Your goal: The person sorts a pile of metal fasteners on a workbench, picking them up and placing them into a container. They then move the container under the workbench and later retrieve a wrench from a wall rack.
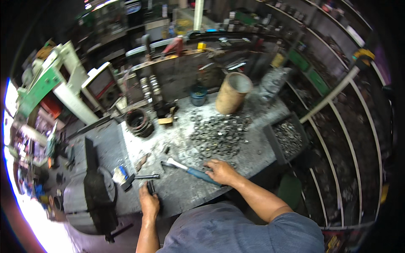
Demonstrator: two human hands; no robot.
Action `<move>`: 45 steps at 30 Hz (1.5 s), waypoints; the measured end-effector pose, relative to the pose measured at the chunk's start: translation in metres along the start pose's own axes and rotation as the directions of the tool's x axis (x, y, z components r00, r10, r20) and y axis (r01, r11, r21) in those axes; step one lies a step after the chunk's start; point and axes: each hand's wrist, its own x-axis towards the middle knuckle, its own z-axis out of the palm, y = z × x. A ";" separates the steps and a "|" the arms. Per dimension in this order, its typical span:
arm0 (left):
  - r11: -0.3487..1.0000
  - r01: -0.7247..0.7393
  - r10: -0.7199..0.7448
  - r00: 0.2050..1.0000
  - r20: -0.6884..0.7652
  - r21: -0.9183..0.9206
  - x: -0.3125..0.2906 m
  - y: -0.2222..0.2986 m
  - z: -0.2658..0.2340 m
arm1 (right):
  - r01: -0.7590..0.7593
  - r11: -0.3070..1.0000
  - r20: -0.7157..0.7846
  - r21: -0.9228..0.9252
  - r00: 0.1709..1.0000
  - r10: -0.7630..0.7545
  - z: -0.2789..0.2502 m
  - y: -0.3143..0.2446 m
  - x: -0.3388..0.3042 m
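Observation:
My left hand point(149, 203) rests by the bench's near edge, its fingers closed around a small dark piece point(151, 188) whose kind I cannot make out. My right hand point(222, 172) is at the near side of a heap of metal nuts point(219, 137), with fingers bent and pressed together; what is in them is hidden. A claw hammer point(192, 171) with a blue grip lies between my hands, its grip passing just below the right one. Beyond my left hand lies a second hammer point(137, 177) with a dark handle, beside a blue-and-white item point(122, 173).
A grey bin point(291, 141) of small metal parts stands at the right. Behind the nuts are a tan cylinder point(233, 95), a blue jar point(198, 97) and a plastic-wrapped bundle point(273, 82). A dark round can point(140, 122) and a large vise point(90, 196) are left.

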 end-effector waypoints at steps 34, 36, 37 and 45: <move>0.886 -0.327 0.267 0.939 0.215 0.328 -0.022 0.223 0.151 | 0.221 0.974 0.338 -0.046 0.921 -0.193 -0.040 0.125 -0.024; 0.924 -0.333 0.302 0.936 0.179 0.187 -0.008 0.228 0.156 | 0.138 0.990 0.306 0.012 0.942 -0.135 -0.041 0.131 -0.025; 0.932 -0.309 0.261 0.935 0.241 0.188 -0.004 0.229 0.155 | 0.131 0.989 0.239 0.065 0.961 -0.143 -0.045 0.136 -0.028; 0.951 -0.301 0.302 0.864 0.402 -0.067 0.011 0.265 0.154 | -0.247 0.959 -0.401 0.136 0.872 0.282 -0.195 0.195 -0.106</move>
